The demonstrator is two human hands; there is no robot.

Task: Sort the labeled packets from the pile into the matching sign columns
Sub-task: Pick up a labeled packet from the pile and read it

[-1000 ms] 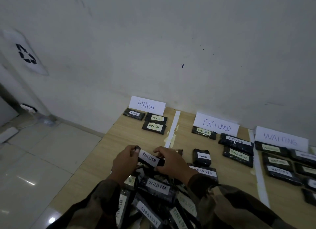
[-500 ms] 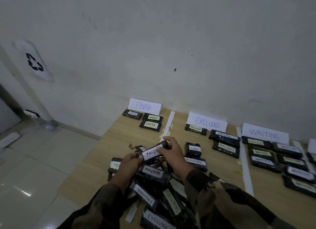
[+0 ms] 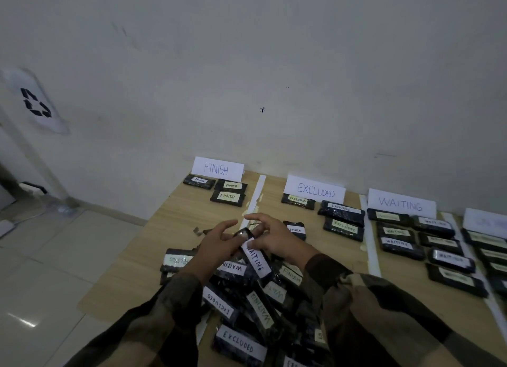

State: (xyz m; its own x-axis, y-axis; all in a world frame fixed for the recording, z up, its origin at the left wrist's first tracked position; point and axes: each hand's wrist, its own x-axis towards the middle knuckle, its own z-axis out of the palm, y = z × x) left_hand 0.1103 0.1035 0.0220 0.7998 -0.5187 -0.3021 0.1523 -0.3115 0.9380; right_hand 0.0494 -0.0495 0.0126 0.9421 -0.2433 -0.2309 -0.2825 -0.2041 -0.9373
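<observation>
A second ago the two hands held the packet level by its ends, label across. Now I see it turned end-on: the WAITING label runs lengthwise toward me, the far end raised between the hands and the near end down over the pile. It has not gone anywhere yet; it sits above the pile's far edge, well apart from its column.

The left hand has loosened. Its fingers are spread and fairly straight, the tips just touching the packet's far end, so I read it as let go. The right hand has its index finger stretched out over the top and its other fingers bent down at the same end. The thumb is hidden behind the hand, so I cannot tell whether it truly pinches the packet.

My reading is a handover from two hands to one, which suits the job: the WAITING sign stands to the right, past the EXCLUDED sign, so the right hand is the one to carry it. The rows under that sign are already well filled, so I would look for a free spot at the near end. The view has also swung right, bringing that column further in. Plenty remains in the pile.
</observation>
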